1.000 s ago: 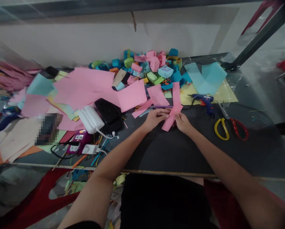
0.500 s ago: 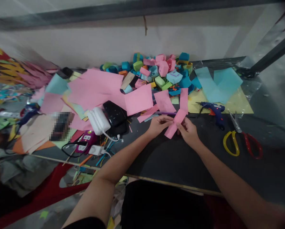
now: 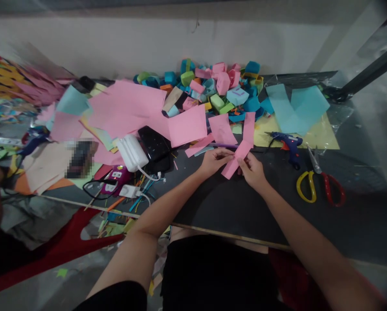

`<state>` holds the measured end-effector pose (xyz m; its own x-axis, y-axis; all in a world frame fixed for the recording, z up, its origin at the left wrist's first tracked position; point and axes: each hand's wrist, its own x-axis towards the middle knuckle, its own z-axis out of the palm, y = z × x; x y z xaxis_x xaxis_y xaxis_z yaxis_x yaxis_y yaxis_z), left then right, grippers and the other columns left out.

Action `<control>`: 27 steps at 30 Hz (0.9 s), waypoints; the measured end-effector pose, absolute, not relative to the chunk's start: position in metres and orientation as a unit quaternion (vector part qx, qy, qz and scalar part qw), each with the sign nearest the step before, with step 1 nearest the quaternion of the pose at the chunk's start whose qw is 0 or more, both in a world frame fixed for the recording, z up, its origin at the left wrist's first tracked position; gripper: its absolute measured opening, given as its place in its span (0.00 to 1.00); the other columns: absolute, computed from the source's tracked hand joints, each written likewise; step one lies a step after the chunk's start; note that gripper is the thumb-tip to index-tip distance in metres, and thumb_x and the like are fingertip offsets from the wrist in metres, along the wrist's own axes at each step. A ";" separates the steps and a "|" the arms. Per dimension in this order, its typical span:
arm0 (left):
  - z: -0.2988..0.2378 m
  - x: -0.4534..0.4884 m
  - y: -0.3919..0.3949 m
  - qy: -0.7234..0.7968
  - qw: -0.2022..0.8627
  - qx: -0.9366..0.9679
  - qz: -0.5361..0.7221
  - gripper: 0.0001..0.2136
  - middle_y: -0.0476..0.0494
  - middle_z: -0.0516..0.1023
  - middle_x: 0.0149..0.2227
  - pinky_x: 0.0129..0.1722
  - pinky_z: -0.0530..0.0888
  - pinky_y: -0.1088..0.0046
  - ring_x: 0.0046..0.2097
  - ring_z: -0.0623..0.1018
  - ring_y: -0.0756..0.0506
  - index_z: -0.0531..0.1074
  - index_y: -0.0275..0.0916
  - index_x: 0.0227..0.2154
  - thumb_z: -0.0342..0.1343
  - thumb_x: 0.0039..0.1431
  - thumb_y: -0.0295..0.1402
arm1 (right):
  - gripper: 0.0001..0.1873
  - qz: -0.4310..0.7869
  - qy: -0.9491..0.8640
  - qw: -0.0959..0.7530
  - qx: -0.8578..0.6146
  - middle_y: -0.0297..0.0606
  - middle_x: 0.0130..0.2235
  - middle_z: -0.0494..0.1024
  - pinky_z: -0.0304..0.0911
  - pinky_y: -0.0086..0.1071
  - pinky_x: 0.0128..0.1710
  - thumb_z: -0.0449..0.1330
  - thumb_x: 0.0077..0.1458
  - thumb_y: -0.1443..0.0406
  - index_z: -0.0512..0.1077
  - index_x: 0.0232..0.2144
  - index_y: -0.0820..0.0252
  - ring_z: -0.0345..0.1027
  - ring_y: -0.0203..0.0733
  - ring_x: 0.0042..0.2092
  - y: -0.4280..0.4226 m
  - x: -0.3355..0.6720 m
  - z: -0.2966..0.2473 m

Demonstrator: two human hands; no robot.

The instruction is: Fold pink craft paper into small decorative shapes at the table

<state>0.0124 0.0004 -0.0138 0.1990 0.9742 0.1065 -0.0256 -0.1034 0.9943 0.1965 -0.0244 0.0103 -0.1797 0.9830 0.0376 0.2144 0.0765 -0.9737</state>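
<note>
Both my hands meet over the black tabletop point(image 3: 245, 207) on a folded pink paper strip point(image 3: 237, 158). My left hand point(image 3: 214, 161) pinches its left edge with fingers closed. At the strip's right side, my right hand point(image 3: 251, 170) grips it with thumb and fingers. The strip is tilted, its upper end pointing to the far right. Just beyond it lie another pink strip point(image 3: 249, 126) and a pink sheet point(image 3: 221, 128).
A blue glue gun point(image 3: 287, 143) and yellow-and-red scissors point(image 3: 319, 183) lie to the right. Folded paper boxes point(image 3: 219, 88) are piled at the back, loose pink sheets point(image 3: 131, 108) to the left, with a white charger point(image 3: 131, 153) and black case point(image 3: 154, 147).
The strip looks shorter than a second ago, its long upper end folded down. My hands stay on it; the view has shifted slightly.
</note>
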 end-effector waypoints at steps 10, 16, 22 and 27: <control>-0.011 0.016 0.000 0.401 0.528 0.565 0.491 0.16 0.42 0.85 0.37 0.43 0.81 0.65 0.38 0.83 0.46 0.81 0.37 0.36 0.69 0.52 0.44 | 0.35 0.440 -0.634 0.392 -0.501 0.33 0.25 0.75 0.63 0.32 0.23 0.56 0.55 0.35 0.72 0.43 0.58 0.66 0.35 0.21 -0.023 0.196 0.013; -0.016 0.014 0.008 0.382 0.557 0.550 0.491 0.16 0.42 0.85 0.37 0.45 0.81 0.62 0.40 0.83 0.45 0.81 0.38 0.39 0.69 0.52 0.42 | 0.38 0.409 -0.663 0.377 -0.502 0.33 0.20 0.71 0.62 0.32 0.22 0.51 0.54 0.31 0.72 0.36 0.59 0.65 0.36 0.20 -0.015 0.196 0.008; -0.024 0.019 0.018 0.386 0.520 0.541 0.536 0.11 0.44 0.85 0.38 0.45 0.80 0.65 0.39 0.82 0.47 0.81 0.39 0.37 0.69 0.54 0.38 | 0.42 0.441 -0.610 0.409 -0.516 0.32 0.18 0.68 0.56 0.30 0.15 0.45 0.52 0.28 0.70 0.35 0.58 0.62 0.35 0.17 -0.003 0.194 -0.001; -0.018 0.010 0.024 0.400 0.460 0.612 0.504 0.05 0.45 0.84 0.36 0.41 0.77 0.67 0.36 0.80 0.48 0.81 0.39 0.36 0.64 0.58 0.32 | 0.38 0.315 -0.637 0.453 -0.538 0.42 0.39 0.79 0.67 0.32 0.25 0.52 0.58 0.35 0.68 0.58 0.52 0.74 0.40 0.32 0.000 0.194 0.003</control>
<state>0.0105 0.0245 -0.0178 0.1718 0.9529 0.2499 0.0255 -0.2579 0.9658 0.1937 0.0001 0.0026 -0.0106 0.9708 0.2397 0.4004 0.2238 -0.8886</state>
